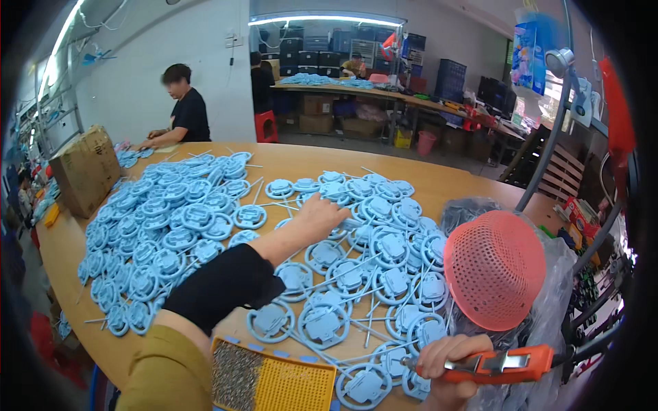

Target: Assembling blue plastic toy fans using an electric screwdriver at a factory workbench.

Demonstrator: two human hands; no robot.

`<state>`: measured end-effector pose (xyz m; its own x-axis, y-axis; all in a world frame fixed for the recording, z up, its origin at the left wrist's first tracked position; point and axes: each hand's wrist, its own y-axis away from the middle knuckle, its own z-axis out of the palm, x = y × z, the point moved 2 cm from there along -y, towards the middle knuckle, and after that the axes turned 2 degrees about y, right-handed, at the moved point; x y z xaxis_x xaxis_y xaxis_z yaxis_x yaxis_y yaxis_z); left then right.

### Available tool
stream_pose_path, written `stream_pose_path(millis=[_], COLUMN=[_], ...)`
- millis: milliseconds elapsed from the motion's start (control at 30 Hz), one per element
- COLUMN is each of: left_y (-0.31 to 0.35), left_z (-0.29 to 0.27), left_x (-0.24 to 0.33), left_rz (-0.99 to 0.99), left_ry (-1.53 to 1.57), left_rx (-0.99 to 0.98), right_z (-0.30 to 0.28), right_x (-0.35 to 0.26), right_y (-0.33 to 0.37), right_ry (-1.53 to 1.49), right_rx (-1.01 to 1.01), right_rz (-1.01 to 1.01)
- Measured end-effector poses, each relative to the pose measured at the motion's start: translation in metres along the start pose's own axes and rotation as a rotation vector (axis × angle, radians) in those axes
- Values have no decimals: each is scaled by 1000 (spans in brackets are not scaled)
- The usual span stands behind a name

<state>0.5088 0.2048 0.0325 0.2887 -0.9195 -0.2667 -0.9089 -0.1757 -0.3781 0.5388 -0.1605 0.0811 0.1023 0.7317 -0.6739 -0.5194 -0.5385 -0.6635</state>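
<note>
Wooden table [452, 183]: sweeping wide across the head view, in a workshop with dark crates [312, 58] stacked at the far side.
Blue ring parts [391, 246]: strewn over the middle and right of the top, with another thick heap [171, 205] at left.
Left hand [319, 218]: out over the far part of the middle spread, fingers bent down among the rings; cannot tell whether pinched on one or merely touching.
Right hand [445, 356]: wrapped firmly round an orange power screwdriver [497, 365], near right, tip aimed left over the nearest rings.
Handling tip: take a single ring by its rim, lift straight up, work the thin rods [369, 318] loose before pulling; meanwhile, keep the driver tip clear.
Yellow tray [298, 385]: at the near edge, partly filled with small metal pieces, likely screws; easy to catch with the olive sleeve [168, 370] just left.
Pink basket [495, 270]: beside grey plastic [556, 267], just beyond the driver; tight for any upward swing.
Cardboard box [86, 171]: far left, near a co-worker [192, 113] in a dark top; well out of the way.
</note>
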Motion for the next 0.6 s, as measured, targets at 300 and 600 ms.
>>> stream_pose_path(millis=[300,600], left_y=[262,476], left_z=[-246,-182], left_x=[34,179], left_rz=[-441,-839], left_ry=[951,1535], left_rx=[-376,-368], right_z=[51,121], right_x=[-12,9], right_y=[16,62], right_ry=[-68,-193], right_rx=[-100,-374], right_rz=[95,272])
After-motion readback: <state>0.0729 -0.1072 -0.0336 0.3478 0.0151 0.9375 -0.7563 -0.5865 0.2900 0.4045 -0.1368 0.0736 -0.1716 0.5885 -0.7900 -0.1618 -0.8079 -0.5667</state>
